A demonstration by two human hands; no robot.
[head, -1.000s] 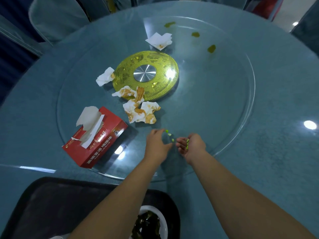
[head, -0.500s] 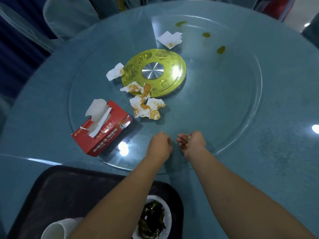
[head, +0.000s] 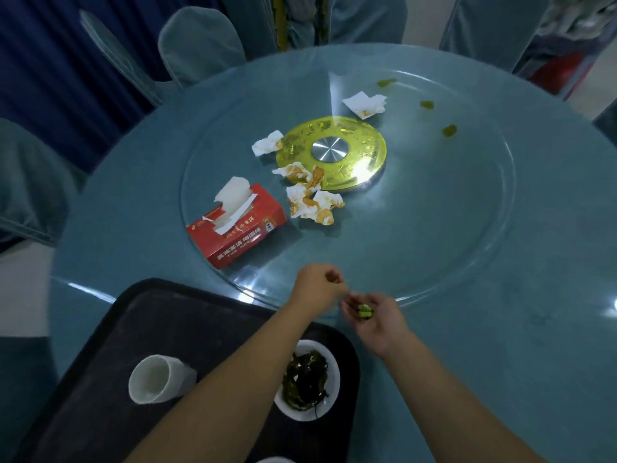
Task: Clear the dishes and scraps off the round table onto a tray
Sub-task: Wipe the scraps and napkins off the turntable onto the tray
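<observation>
My right hand (head: 375, 317) lies palm up over the table's near edge, its fingers curled round a small heap of green scraps (head: 364, 310). My left hand (head: 319, 285) hovers just to its left at the near rim of the glass turntable (head: 467, 262). Its fingertips are pinched together, and I see nothing between them. A black tray (head: 160, 329) sits at the near left. It carries a tipped white cup (head: 157, 384) and a white bowl (head: 332, 362) of dark greens. Sauce-stained napkins (head: 310, 200) lie on the glass.
A red tissue box (head: 237, 228) stands on the glass left of the napkins. More crumpled napkins (head: 267, 145) (head: 365, 103) flank the gold hub (head: 330, 155). Green smears (head: 449, 130) dot the far right. Covered chairs (head: 200, 45) ring the table.
Both hands have drawn back from the glass towards the table's near edge. The loose green bits are gone from the glass. My head has pulled back, showing more of the tray.
</observation>
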